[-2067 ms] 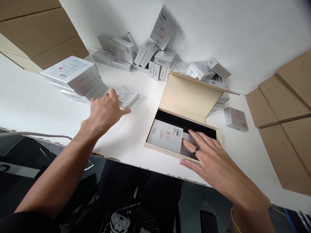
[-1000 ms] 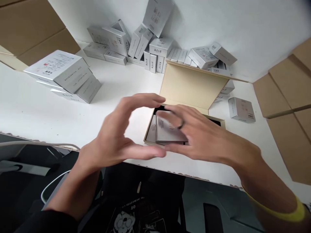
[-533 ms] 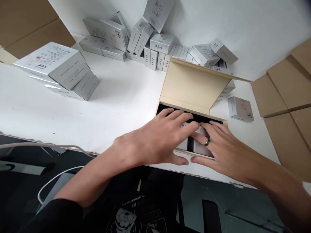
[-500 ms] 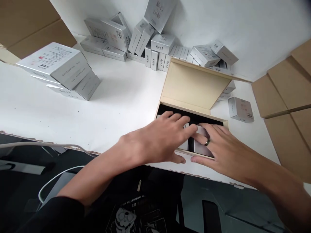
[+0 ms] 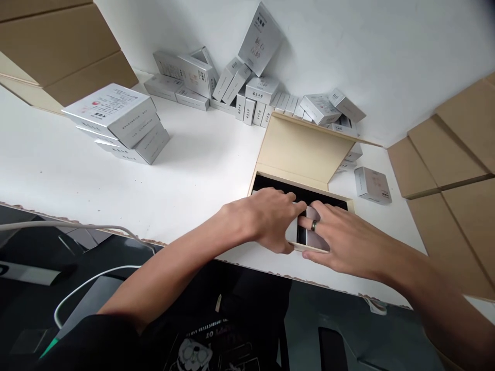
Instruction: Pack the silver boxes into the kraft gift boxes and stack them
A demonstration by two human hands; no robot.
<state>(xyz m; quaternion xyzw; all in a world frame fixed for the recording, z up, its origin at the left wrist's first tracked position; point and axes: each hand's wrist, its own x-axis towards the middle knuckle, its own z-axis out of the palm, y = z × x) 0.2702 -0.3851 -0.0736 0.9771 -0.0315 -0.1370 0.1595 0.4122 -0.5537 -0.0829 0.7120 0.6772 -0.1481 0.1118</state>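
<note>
A beige gift box (image 5: 305, 149) with a black lining stands open near the table's front edge, its lid tilted up behind. Two flat silver boxes lie side by side inside it. My left hand (image 5: 266, 219) lies flat on the left silver box (image 5: 291, 231), fingers stretched over it. My right hand (image 5: 340, 239), a ring on one finger, presses flat on the right silver box (image 5: 315, 239). Both hands cover most of the two boxes.
A stack of larger silver boxes (image 5: 118, 121) sits at the left. Several small silver boxes (image 5: 251, 87) are heaped against the white wall behind. One small box (image 5: 373, 184) lies right of the gift box. Brown cardboard sheets (image 5: 444, 170) lie at the right and at the far left (image 5: 58, 46).
My left hand took a silver box from the left of the table and brought it to the gift box. Both hands now press the two boxes down side by side inside.
</note>
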